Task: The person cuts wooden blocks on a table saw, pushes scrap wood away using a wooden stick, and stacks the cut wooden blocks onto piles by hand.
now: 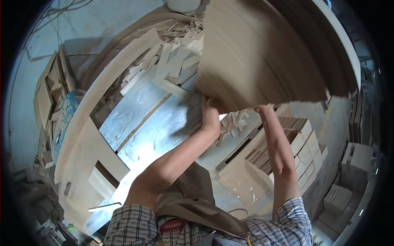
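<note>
A large brown wooden sheet point(250, 53) with a ragged lower edge is raised in front of me and fills the upper right of the head view. My left hand point(210, 110) is closed at its lower left corner, with the fingertips partly hidden. Farther right along the same edge, my right hand point(264, 108) grips from below, and most of its fingers are behind the sheet. Under my left forearm lies a shiny metal worktable point(143, 119). Pale wood offcuts point(176, 61) are heaped on its far side.
A curved pale board point(98, 90) runs along the left of the worktable, near a panel with a rectangular cutout point(88, 164). Stacked wooden pieces point(283, 141) stand on the right, beside a flat board point(244, 182). More scraps point(234, 123) lie on the floor.
</note>
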`<state>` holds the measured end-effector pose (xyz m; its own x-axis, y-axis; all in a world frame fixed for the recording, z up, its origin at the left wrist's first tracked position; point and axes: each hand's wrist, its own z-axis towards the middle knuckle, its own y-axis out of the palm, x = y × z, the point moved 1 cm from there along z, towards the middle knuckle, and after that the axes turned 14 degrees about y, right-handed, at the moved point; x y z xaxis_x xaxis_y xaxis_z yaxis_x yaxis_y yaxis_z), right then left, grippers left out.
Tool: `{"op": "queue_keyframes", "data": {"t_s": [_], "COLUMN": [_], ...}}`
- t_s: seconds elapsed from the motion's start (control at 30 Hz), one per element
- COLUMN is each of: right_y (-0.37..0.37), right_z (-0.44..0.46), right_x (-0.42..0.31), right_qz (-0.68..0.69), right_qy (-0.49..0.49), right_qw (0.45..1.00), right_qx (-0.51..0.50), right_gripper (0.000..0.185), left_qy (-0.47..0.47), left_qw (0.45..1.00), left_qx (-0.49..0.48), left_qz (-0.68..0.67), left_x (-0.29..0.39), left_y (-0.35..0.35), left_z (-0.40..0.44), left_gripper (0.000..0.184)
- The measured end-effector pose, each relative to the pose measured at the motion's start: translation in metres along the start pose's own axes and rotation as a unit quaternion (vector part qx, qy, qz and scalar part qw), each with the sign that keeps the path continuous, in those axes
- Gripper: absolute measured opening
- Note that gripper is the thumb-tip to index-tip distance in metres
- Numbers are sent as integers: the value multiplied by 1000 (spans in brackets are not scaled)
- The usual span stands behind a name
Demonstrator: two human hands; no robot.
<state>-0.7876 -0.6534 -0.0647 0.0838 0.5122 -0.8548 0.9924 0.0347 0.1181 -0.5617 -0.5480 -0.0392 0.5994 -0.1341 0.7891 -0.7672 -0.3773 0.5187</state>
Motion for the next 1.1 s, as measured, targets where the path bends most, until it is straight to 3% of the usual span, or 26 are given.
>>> {"op": "queue_keyframes", "data": {"t_s": [0.13,0.27,0.33,0.7,0.97,1.1], "right_y": [36,82,105,226,284,298], "right_z": [-44,-91,-112,-173,-163,-176], "right_x": [31,61,78,141,153,168], "right_qz": [-1,4,6,8,17,24], "right_qy": [-9,-14,-15,-44,-97,-130], "right_qw": [1000,1000,1000,997,987,978], "right_qx": [-2,-9,-16,-70,-126,-164], "right_gripper": [24,27,29,39,46,50], "left_qy": [44,42,71,79,108,77], "left_qw": [999,998,990,989,985,983], "left_qx": [9,54,119,90,131,70], "left_qz": [20,-16,4,-87,-21,154], "left_x": [18,47,58,106,147,164], "left_y": [-53,-101,-124,-255,-276,-302], "left_z": [-43,-86,-104,-167,-185,-188], "left_gripper": [65,69,62,56,47,54]}}
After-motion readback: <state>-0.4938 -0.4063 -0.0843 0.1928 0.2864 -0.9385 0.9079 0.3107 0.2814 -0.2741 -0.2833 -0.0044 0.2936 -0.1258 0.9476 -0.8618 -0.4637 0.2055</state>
